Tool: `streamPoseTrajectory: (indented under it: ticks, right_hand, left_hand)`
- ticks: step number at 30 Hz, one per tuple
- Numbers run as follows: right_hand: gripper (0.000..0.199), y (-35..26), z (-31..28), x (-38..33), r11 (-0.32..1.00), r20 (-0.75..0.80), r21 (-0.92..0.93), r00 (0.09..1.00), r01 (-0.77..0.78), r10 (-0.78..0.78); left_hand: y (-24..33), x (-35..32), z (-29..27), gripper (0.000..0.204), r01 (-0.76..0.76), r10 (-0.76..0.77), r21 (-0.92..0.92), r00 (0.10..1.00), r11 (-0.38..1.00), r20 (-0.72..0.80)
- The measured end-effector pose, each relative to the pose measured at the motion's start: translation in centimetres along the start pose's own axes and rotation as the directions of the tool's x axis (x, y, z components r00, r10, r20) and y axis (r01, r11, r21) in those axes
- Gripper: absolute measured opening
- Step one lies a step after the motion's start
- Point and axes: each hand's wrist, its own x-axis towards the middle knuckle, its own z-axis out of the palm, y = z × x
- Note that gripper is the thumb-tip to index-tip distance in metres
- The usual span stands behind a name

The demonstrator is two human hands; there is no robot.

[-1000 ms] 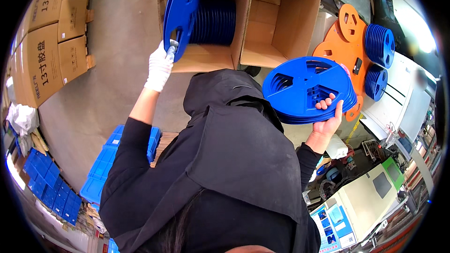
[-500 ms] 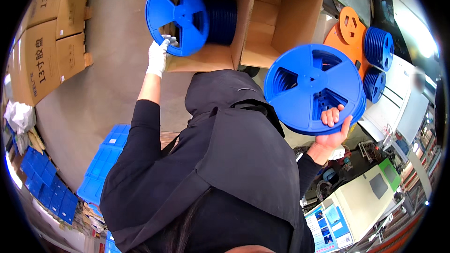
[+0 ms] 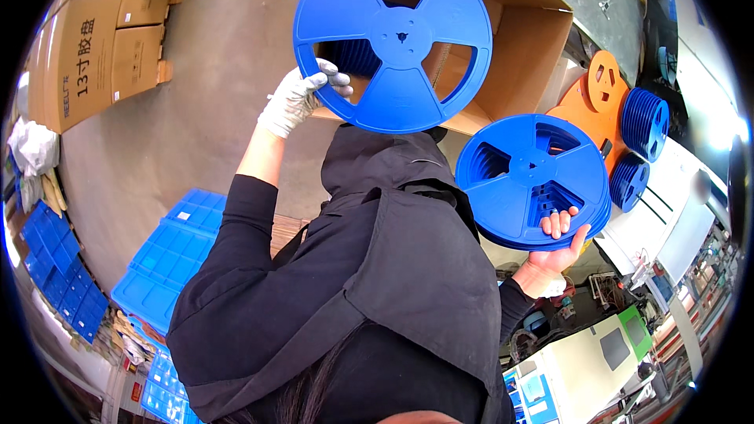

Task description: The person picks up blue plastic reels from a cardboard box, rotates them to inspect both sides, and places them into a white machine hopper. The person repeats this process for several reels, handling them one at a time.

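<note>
My left hand [image 3: 302, 98], in a white glove with bare-looking grey fingertips, grips a single blue plastic reel [image 3: 400, 98] by its rim, fingers through one of its cut-outs. The reel is raised, its flat face toward me, over an open cardboard box. My right hand [image 3: 559, 239], bare at the fingers, holds a stack of blue reels [image 3: 510, 212] at its lower right, with fingertips in a cut-out of the top reel and the thumb outside the rim. Through the left reel's opening, more blue reels [image 3: 353, 56] show inside the box.
A second open cardboard box [image 3: 522, 47] adjoins the first. Beyond it are an orange reel [image 3: 603, 82] and racked blue reels [image 3: 644, 124]. Stacked cartons [image 3: 82, 63] stand at far left, blue crates [image 3: 169, 255] at lower left. A beige machine [image 3: 597, 361] is at lower right.
The single reel in my left hand has come up from the box, closer and to the right. My right hand still holds the stack, which sits slightly lower in view.
</note>
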Motion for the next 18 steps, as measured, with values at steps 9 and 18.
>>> streamPoseTrajectory:
  ticks: [9, 18]
  right_hand:
    - [0.041, 0.4, 0.5, -0.5, 1.0, 0.015, 0.024, 1.0, 0.017, -0.017]
    - [0.047, 0.5, 1.4, -0.8, 0.996, 0.023, 0.084, 0.999, 0.034, -0.036]
  left_hand:
    - [-0.1, 2.9, -1.4, 0.015, -0.052, 0.245, 0.584, 0.935, 0.81, -0.256]
    - [-5.4, 11.5, -6.5, 0.074, 0.42, 0.498, 0.876, 0.827, -0.238, -0.261]
